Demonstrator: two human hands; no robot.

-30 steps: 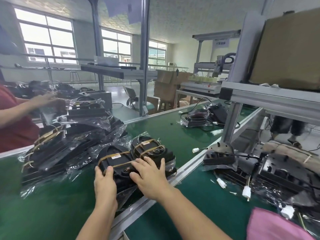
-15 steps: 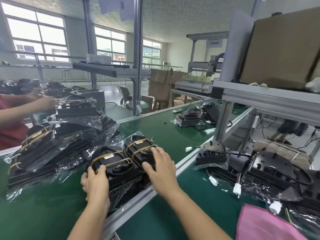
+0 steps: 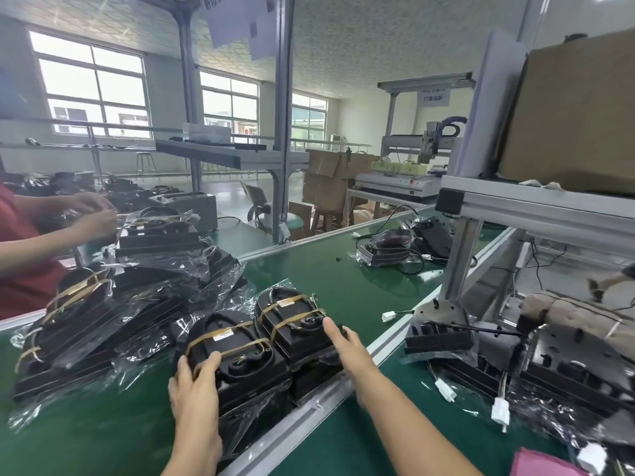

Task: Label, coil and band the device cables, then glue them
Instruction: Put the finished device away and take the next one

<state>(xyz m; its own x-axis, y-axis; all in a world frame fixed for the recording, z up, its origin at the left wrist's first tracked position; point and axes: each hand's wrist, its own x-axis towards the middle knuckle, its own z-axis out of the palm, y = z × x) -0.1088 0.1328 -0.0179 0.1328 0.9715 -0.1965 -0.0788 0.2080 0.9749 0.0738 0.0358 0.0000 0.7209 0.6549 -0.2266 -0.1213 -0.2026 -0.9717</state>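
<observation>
Two black banded devices sit side by side at the near edge of the green desk [image 3: 343,286], each wrapped by tan rubber bands and lying on clear plastic bags. The left hand [image 3: 194,389] rests on the near left device [image 3: 237,359], thumb on top by a band and fingers curled round its near left corner, gripping it. The right hand [image 3: 347,345] reaches to the right device [image 3: 295,321] with fingers straight and relaxed, the fingertips touching its right edge; it grips nothing. Both devices lie just beside the metal rail [image 3: 309,417] that divides the desk. Behind them to the left a heap of bagged devices [image 3: 120,304] covers the desk. At the far left another person in a red sleeve [image 3: 24,269] works with both hands over that heap. Across the rail on the right lie unbanded devices [image 3: 549,365] with loose cables and white connectors [image 3: 500,410]. Farther back on the green surface rests another bagged device with a black cable [image 3: 388,249]. A cardboard box [image 3: 577,115] stands on the metal shelf at upper right
</observation>
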